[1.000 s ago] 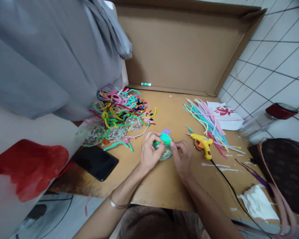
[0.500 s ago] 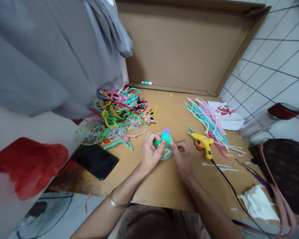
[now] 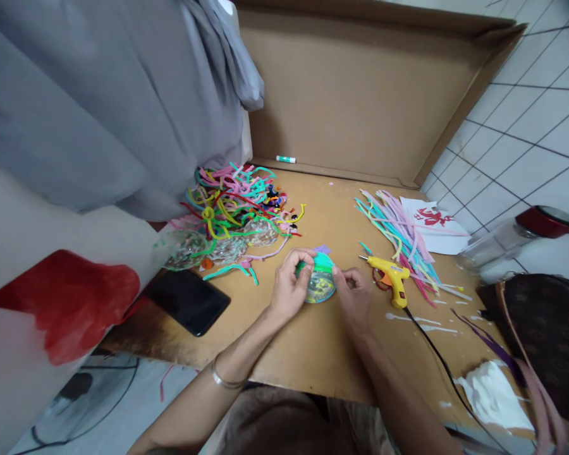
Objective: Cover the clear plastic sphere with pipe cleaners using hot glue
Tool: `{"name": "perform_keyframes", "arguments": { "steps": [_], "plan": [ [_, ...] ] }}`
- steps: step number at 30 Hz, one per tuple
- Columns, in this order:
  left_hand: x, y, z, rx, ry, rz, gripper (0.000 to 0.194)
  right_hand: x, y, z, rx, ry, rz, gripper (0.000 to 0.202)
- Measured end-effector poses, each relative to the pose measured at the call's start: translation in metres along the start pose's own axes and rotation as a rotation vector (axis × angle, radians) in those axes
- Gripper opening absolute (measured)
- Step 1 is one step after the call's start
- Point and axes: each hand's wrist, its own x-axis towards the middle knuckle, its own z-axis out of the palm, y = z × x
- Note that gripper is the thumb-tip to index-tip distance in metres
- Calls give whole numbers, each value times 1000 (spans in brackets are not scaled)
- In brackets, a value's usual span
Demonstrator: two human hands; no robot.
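A small round disc (image 3: 320, 288), clear with yellow patterning below and a teal-green pipe-cleaner band across its top, is between my hands above the table. My left hand (image 3: 291, 281) pinches its upper left edge between thumb and bent fingers. On the opposite side, my right hand (image 3: 353, 289) has thumb and fingertips closed at the right end of the green band. A purple piece (image 3: 323, 249) shows just behind the disc. To the right of my right hand, a yellow hot glue gun (image 3: 391, 275) lies on its side.
A tangle of coloured pipe cleaners (image 3: 230, 202) and several clear discs (image 3: 227, 250) lie at left, beside a black phone (image 3: 194, 302). At right are straight pipe cleaners (image 3: 398, 227), a glass bottle (image 3: 497, 239), a dark bag (image 3: 540, 335) and crumpled tissue (image 3: 495, 395). Cardboard (image 3: 360, 95) stands behind.
My right hand's fingertips have shifted along the disc's right edge, and more of its yellow-patterned lower part shows. The whole view has shifted slightly; both hands keep their pinch.
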Motion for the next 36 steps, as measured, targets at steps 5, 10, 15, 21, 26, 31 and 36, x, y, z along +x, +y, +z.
{"name": "perform_keyframes", "arguments": {
  "steps": [5, 10, 15, 21, 26, 31, 36],
  "plan": [
    [0, -2, -1, -95, -9, -17, 11, 1, -5, 0, 20, -5, 81, 41],
    [1, -6, -1, -208, 0, -38, 15, 2, -8, 0, 25, -4, 141, 41],
    [2, -7, -2, -224, 14, -51, 17, 3, -11, -1, 10, -8, 164, 41],
    [3, -10, -3, -174, 26, -47, 11, 3, -11, 0, 28, -3, 180, 42],
    [4, -11, -4, -104, 30, -15, 13, 4, -12, 0, 29, 19, 189, 47],
    [4, -12, -4, -49, 24, 41, 15, 6, -14, -1, 35, -7, 227, 46],
    [3, -14, -3, 3, 41, 51, 17, 6, -12, 0, 43, -11, 223, 46]
  ]
}}
